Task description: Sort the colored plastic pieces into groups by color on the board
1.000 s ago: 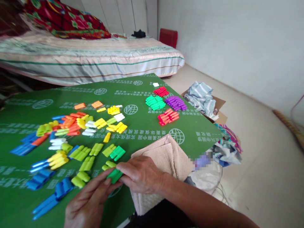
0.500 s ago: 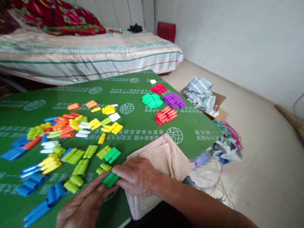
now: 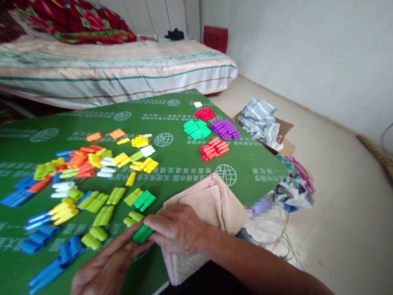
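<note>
A small dark green plastic piece of joined tubes (image 3: 143, 233) is held between both my hands at the near edge of the table. My left hand (image 3: 106, 258) grips its left side between fingers and thumb. The thumb and fingers of my right hand (image 3: 178, 228) pinch the right end. Just beyond lie a brighter green piece (image 3: 145, 200) and a lime green one (image 3: 134, 218). A folded pinkish-beige cloth (image 3: 221, 205) is under and behind my right hand. Where the fingers meet the held piece, its ends are partly hidden.
On the green table (image 3: 178, 180), blue pieces (image 3: 39, 238), yellow pieces (image 3: 64, 211) and orange pieces (image 3: 81, 160) are scattered at left. Grouped purple pieces (image 3: 225, 129) and red pieces (image 3: 214, 148) lie farther right. A bed (image 3: 116, 69) stands behind; a cardboard box (image 3: 284, 129) holds cloth.
</note>
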A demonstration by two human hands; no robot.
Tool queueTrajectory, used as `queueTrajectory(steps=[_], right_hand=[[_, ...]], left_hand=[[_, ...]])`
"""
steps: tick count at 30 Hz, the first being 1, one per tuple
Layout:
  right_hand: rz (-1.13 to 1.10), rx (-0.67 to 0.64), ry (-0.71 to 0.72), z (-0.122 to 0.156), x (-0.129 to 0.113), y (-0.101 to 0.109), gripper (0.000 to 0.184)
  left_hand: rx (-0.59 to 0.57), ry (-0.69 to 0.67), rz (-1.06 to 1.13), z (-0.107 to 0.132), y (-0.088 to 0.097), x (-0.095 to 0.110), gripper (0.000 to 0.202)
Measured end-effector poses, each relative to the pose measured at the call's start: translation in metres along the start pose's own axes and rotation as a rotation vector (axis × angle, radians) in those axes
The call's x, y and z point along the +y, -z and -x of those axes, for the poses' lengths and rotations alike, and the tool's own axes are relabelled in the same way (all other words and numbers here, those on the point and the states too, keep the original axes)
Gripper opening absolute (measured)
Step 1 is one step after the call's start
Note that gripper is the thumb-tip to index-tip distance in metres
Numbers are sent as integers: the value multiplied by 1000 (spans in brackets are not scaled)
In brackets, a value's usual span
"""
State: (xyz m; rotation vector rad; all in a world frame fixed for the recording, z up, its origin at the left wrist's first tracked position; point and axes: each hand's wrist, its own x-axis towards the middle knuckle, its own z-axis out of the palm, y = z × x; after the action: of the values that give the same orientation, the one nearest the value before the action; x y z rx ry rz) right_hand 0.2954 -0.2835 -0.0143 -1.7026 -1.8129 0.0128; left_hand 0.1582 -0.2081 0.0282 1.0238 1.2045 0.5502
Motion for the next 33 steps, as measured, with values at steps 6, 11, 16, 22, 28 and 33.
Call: queueTrajectory(steps=[6, 11, 16, 22, 28, 33], right_hand=[[12, 3, -13, 0, 0, -2, 23], [22, -17, -3, -1, -2, -1, 19], [45, -14, 18, -2, -4, 2, 20], [69, -18, 30, -4, -4, 4, 23], [117, -55, 99, -7, -9, 11, 24], [194, -82, 177, -15, -16, 26, 9]], left_hand=[[-12, -67, 9, -1, 9, -9, 40], [-32, -130, 6, -1, 8, -19, 42], [-14, -90, 21, -3, 8, -18, 46], [-54, -81, 45, 1, 9, -11, 46], [-25, -22, 70, 2, 14, -12, 48], [-12, -28, 41, 2, 19, -14, 60]])
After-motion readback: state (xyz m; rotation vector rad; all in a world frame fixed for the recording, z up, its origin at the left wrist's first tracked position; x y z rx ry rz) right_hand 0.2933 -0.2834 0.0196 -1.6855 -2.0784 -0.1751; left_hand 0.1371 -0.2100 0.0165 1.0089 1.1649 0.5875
